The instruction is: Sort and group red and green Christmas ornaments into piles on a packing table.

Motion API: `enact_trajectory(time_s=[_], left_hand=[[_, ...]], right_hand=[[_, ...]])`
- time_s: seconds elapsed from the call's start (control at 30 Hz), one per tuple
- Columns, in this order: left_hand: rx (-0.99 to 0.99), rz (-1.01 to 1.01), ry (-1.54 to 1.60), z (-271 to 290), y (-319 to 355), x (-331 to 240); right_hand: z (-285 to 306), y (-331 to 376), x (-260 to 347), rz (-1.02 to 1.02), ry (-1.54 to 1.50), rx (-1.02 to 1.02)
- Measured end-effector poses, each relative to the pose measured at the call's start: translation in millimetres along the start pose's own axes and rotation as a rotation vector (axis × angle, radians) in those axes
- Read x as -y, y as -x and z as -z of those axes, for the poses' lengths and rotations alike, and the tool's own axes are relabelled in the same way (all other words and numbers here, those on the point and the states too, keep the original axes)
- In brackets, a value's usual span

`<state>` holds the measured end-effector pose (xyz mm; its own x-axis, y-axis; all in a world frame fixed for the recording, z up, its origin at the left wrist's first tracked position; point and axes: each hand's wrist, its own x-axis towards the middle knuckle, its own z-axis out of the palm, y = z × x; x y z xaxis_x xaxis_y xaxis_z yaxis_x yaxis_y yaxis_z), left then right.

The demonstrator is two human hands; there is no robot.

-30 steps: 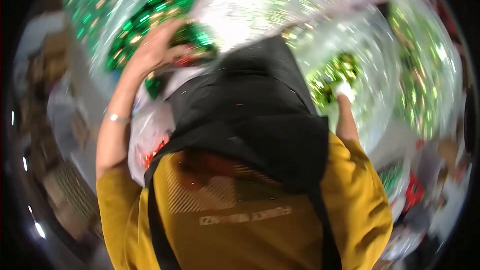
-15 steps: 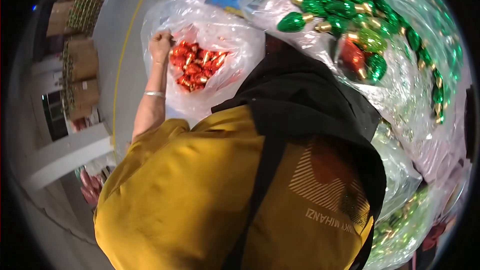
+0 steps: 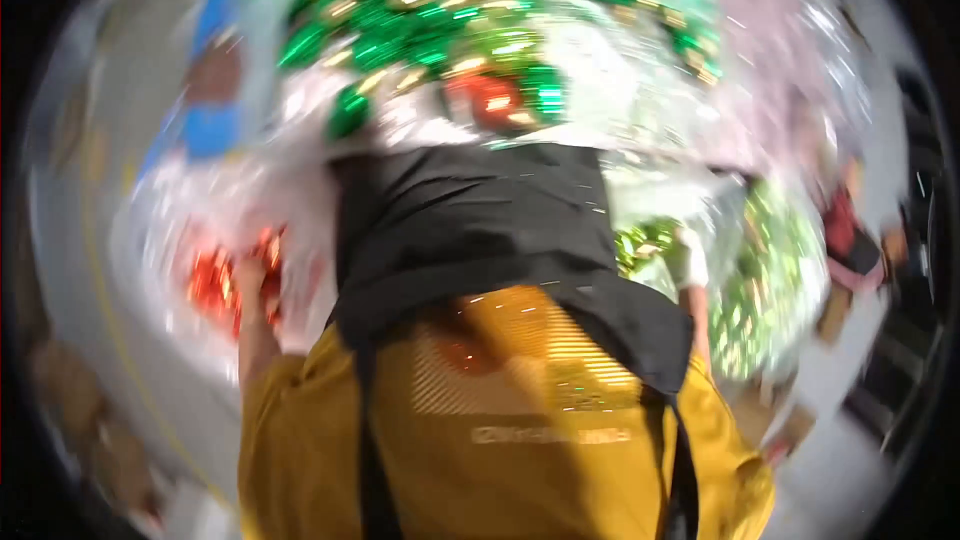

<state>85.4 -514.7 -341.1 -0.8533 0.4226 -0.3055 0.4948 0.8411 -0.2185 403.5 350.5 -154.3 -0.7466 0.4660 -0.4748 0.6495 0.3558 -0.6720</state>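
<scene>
Reaching into a clear bag of red ornaments [image 3: 215, 280], the left hand [image 3: 250, 278] blurs; grip unclear.

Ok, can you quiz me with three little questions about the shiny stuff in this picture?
1. True or false: the left hand is at the clear bag of red pieces.
2. What colour are the shiny pieces by the right hand? A blue, B green, C black.
3. The apron over the yellow shirt is ____.

Key: 1 true; 2 B; 3 black. The picture is too blurry to show either hand's grip.
</scene>
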Motion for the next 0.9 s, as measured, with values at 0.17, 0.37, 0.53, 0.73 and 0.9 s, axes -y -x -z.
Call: enact_trajectory(time_s=[0.17,0.37,0.53,0.73,0.9], left_hand=[[-0.142,0.286,0.509,-48.4,-100.8,-2.8],[-0.257,0.071,0.479,-38.5,-66.0,47.5],[0.145,0.556,1.381,71.7,16.5,43.6],[-0.462,0.56,1.182,326.2,-16.6,-46.4],[-0.763,-0.272,1.047,495.1,-82.5,-153.4]], right_hand=[[-102.8,22.9,222.6,0.11,-0.437,0.076],[-46.9,-52.7,314.7,0.084,0.371,-0.124],[-1.5,-216.4,318.8,0.162,0.726,-0.273],[-16.8,-327.2,285.3,0.235,0.686,-0.406],[-17.6,-209.6,340.5,0.301,0.047,-0.223]])
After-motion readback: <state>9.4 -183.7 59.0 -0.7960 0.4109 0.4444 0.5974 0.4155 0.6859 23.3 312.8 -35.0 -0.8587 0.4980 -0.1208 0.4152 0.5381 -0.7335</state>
